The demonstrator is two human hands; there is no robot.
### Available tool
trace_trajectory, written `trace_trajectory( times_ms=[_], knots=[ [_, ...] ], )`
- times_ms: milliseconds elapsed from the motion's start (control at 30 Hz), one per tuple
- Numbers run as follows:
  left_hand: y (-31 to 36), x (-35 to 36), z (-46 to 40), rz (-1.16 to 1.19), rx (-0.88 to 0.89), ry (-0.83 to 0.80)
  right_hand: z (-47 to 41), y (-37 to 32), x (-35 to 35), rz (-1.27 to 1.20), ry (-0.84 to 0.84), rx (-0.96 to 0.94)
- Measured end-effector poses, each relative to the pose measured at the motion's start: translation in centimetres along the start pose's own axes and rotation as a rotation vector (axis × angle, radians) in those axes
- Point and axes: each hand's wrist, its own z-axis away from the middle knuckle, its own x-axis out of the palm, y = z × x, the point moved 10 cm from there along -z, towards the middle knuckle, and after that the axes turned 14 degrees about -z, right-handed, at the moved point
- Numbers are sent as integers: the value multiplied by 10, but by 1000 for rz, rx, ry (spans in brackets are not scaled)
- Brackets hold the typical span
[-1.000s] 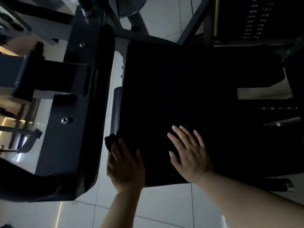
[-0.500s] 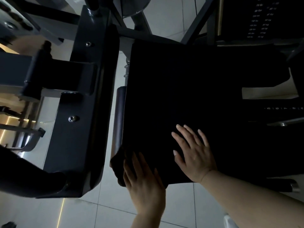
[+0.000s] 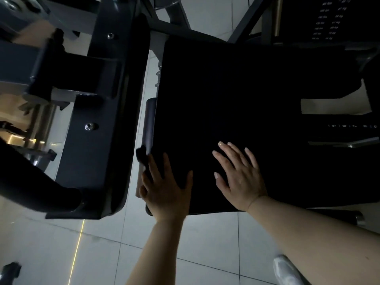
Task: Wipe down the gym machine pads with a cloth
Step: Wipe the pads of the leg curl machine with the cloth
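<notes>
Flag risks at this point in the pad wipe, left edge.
1. The dark cloth sticks out past the black pad edge under the left hand; it might slip to the floor.
2. Fingers work beside the narrow gap to the grey frame plate; possible pinch.
3. The right hand lies flat on the pad and may smudge it.

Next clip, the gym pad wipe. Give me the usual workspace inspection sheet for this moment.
Surface: large black seat pad, very dark, any dirt cannot be told.
Job's things: dark cloth at the pad's near-left edge, under the left hand's fingers.
Clutter: nothing seen.
Grippers: left hand presses the cloth with spread fingers; right hand rests flat on the pad.
Cables: nothing seen.
Surroundings: grey machine frame at left, weight stack at upper right, pale tiled floor.
</notes>
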Motion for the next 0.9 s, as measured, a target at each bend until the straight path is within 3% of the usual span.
trace_trajectory(
  times_ms=[267, 433, 567, 733, 833, 900],
  knots=[
    [12, 16, 77, 32, 143, 28, 5, 2, 1, -27, -34, -27],
    [-2, 8, 87, -15, 373, 344, 4, 5, 0, -127, -44, -38],
    [23, -1, 78, -74, 496, 377, 0, 8, -5, -285, 2, -22],
    [95, -2, 84, -135, 644, 269, -2, 23, -21, -795, 97, 107],
    [149, -3, 85, -80, 624, 63, -2, 39, -24, -1259, 48, 357],
    [178, -7, 81, -27, 564, -30, -2, 56, -36, -1385, 117, 454]
  ],
)
